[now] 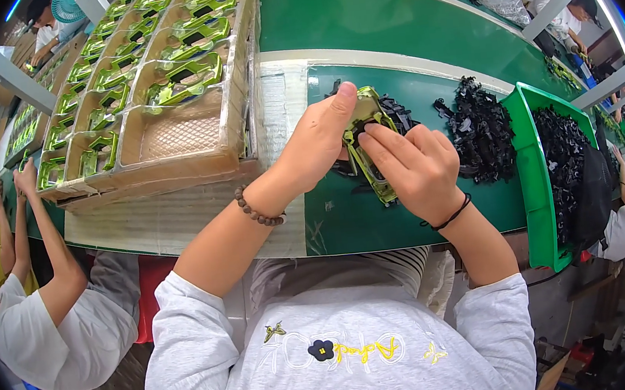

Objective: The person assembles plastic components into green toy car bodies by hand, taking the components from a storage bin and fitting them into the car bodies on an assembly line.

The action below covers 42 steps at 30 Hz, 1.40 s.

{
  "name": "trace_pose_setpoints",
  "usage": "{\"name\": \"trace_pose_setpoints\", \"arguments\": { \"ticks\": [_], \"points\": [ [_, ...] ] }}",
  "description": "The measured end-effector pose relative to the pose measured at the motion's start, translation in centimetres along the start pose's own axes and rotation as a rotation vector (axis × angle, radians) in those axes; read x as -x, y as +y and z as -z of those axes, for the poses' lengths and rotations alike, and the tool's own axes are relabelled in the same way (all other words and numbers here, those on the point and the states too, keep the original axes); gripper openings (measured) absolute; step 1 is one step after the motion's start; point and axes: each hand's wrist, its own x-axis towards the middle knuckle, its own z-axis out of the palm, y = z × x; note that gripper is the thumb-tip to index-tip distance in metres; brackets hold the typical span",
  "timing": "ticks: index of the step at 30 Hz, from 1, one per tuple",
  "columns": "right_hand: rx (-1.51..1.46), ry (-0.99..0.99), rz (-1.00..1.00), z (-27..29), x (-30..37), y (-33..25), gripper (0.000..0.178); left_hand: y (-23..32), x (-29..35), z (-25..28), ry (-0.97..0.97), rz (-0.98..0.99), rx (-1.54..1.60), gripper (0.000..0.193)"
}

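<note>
Over the green tabletop point(338, 223), my left hand point(314, 138) grips a yellow-green plastic frame point(369, 105), its thumb along the upper left side. My right hand point(420, 168) lies across the same frame, index and middle fingers pressed together on its dark middle. The right thumb is hidden, and I cannot make out whether a small black piece sits under those fingertips. Behind the frame, loose black plastic pieces point(401, 115) are partly covered by my hands. Just right of my right hand is a larger heap of black strips point(480, 135).
A divided tray point(195, 165) of similar green frames stands at left. A green bin point(537, 194) of black pieces sits at the table's right edge. Beyond the pale ledge point(381, 52) runs a green conveyor belt point(354, 12). A co-worker point(67, 320) sits at left; others work farther off.
</note>
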Motion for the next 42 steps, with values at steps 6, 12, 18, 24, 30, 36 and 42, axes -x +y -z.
{"name": "trace_pose_setpoints", "arguments": {
  "ticks": [6, 12, 18, 24, 30, 36, 42],
  "points": [
    [0.03, 0.004, -0.036, -0.1, 0.0, 0.7, 0.025, 0.9, 0.4, -1.5, 0.093, -0.057, 0.172, 0.033],
    [-0.198, 0.057, -0.159, 0.0, 0.2, 0.9, 0.022, 0.1, 0.3, -0.9, 0.046, -0.221, 0.021, 0.017],
    [-0.672, 0.371, -0.563, -0.7, -1.1, 0.8, 0.033, -0.2, 0.6, -1.6, 0.113, -0.279, -0.096, 0.018],
    [-1.0, -0.14, -0.865, -0.4, -1.1, 0.2, 0.025, 0.5, 1.0, -1.8, 0.137, -0.208, -0.178, 0.022],
    [-1.272, 0.141, -0.923, 0.6, 0.4, 0.4, 0.034, 1.0, 0.2, -1.4, 0.2, -0.258, 0.16, 0.024],
    [-0.689, -0.223, -1.009, 2.9, 3.8, 4.9, 0.013, 2.0, 0.1, 0.3, 0.38, -0.033, 0.295, 0.025],
    [-0.574, -0.464, -0.701, 2.7, 5.5, 4.3, 0.012, 0.4, -0.8, 1.4, 0.44, 0.086, 0.545, 0.009]
  ]
}}
